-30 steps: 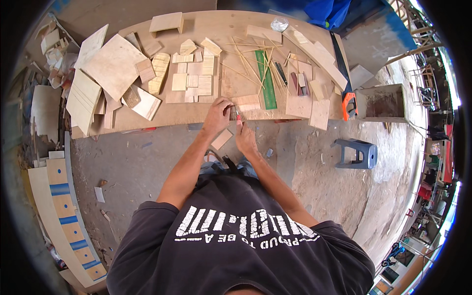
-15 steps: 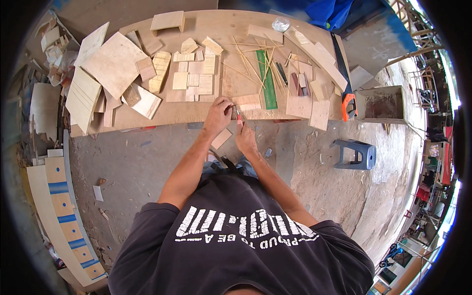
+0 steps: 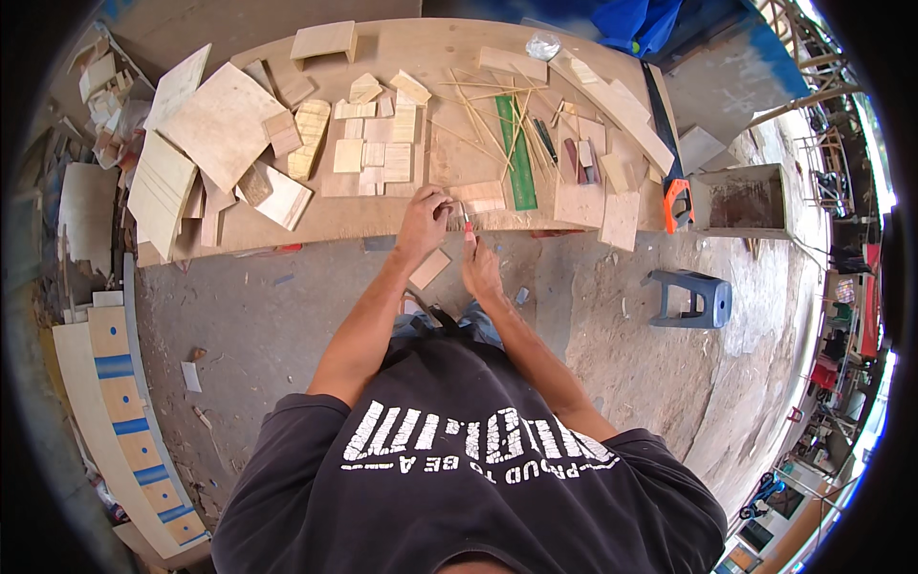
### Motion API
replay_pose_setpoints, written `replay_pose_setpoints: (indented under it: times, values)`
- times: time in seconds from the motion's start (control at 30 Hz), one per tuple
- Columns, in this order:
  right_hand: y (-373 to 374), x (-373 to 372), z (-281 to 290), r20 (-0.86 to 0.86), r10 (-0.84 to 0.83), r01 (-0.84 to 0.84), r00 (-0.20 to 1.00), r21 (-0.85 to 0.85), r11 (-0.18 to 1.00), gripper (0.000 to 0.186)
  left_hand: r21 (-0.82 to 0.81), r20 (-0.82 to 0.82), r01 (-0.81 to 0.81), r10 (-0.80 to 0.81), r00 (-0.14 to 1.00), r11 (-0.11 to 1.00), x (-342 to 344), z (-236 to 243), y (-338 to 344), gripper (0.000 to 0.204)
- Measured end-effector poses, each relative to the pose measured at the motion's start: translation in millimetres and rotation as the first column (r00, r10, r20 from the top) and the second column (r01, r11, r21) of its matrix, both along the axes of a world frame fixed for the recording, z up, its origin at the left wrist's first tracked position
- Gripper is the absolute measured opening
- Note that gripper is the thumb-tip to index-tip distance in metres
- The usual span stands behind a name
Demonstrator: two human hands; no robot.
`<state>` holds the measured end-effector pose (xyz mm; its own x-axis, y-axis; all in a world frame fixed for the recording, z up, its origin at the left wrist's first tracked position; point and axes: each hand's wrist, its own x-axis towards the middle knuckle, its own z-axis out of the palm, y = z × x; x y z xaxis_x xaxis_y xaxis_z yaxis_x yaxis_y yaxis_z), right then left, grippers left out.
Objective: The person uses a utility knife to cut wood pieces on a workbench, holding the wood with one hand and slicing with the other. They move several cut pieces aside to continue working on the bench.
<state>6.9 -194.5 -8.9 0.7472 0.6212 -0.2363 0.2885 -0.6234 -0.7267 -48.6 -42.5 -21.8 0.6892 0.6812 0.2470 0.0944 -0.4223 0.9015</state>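
Note:
My left hand (image 3: 424,225) is at the front edge of the wooden worktable (image 3: 354,218), its fingers pinched together. What they hold is too small to make out. Just to its right, my right hand (image 3: 481,268) is wrapped round a slim knife with a red handle (image 3: 469,229), its metal end pointing up toward the left fingertips. Behind both hands lies a small flat wood block (image 3: 483,197). A green ruler (image 3: 517,158) rests to the right of it, with several thin sticks (image 3: 469,115) scattered across and beside it.
Pieced-together small blocks (image 3: 375,153) lie behind my left hand; larger boards (image 3: 215,124) are stacked at left. An orange-handled handsaw (image 3: 677,204) lies at the table's right end. A blue-grey plastic stool (image 3: 703,299) stands on the floor at right.
The knife's tip has shifted slightly in my right hand's grip area, a little lower and to the right. My left hand stays pinched in almost the same place.

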Motion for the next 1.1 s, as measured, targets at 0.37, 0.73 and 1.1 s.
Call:
replay_pose_setpoints:
  times: [0.37,0.73,1.1]
  values:
    - [0,0,-2,0.014,0.018,-0.018,1.0,0.023,1.0,0.049,0.104,0.012,0.01,-0.012,1.0,0.994,-4,5,0,0.014]
    - [3,-3,-9,0.056,0.045,-0.048,0.997,0.05,0.998,0.048,0.203,-0.095,-0.05,0.071,0.993,0.978,3,11,-7,0.011]
    - [7,-4,-9,0.072,0.045,-0.046,0.996,0.009,0.999,0.046,0.213,-0.103,-0.05,0.073,0.992,0.976,4,12,-5,0.008]
